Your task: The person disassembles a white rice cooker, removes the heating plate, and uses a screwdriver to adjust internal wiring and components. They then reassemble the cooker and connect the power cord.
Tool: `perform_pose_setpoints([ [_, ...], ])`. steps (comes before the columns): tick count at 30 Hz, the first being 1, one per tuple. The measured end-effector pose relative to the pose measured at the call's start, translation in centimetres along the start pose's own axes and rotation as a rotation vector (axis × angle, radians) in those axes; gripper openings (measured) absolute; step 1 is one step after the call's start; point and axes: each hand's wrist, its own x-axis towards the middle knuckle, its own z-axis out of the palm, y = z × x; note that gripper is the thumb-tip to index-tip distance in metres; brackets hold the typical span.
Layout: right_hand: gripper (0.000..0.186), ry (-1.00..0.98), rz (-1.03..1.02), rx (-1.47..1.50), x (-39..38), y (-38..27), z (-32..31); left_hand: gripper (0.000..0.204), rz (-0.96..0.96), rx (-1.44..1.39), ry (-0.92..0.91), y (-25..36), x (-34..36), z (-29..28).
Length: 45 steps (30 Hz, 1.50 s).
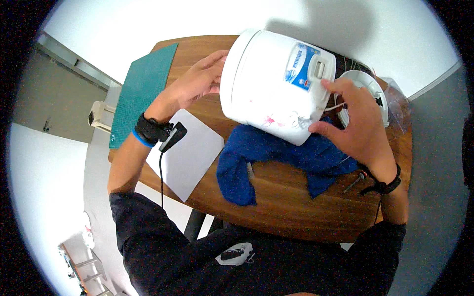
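Observation:
A white rice cooker [261,79] lies tipped on its side, with a blue label and a switch panel towards its right end and a faded floral print. My left hand [202,76] presses against its left end, its fingertips partly hidden behind the rim. At the right end, my right hand [358,111] grips the edge, thumb low and fingers by the switch panel. A crumpled blue cloth [237,172] lies under and in front of the cooker. Just right of it sits a round white plastic base [380,91] with dark parts inside, partly behind my right hand.
A green cutting mat [143,93] covers the wooden table's [281,212] far left, beside a white sheet of paper [190,153]. A small screwdriver-like tool [353,183] rests near my right wrist. Clear plastic bag [399,103] and thin wires lie at the back right, against the wall.

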Motion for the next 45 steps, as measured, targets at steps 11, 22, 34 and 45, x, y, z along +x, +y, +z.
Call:
perform_pose_setpoints([
  [11,0.044,-0.020,0.485,0.625,2.4,1.8,1.0,0.067,0.034,0.054,0.028,-2.0,1.3,0.3],
  [22,0.051,-0.071,0.450,0.804,1.9,3.6,1.4,0.064,-0.045,0.062,0.101,-2.6,0.7,1.0],
  [34,0.066,-0.216,0.404,0.867,1.2,3.3,0.9,0.069,0.016,0.173,0.005,-3.6,1.7,-0.6],
  [45,0.062,-0.226,0.385,0.854,1.8,4.7,0.8,0.038,0.647,0.721,-0.274,-1.6,-2.1,-0.4],
])
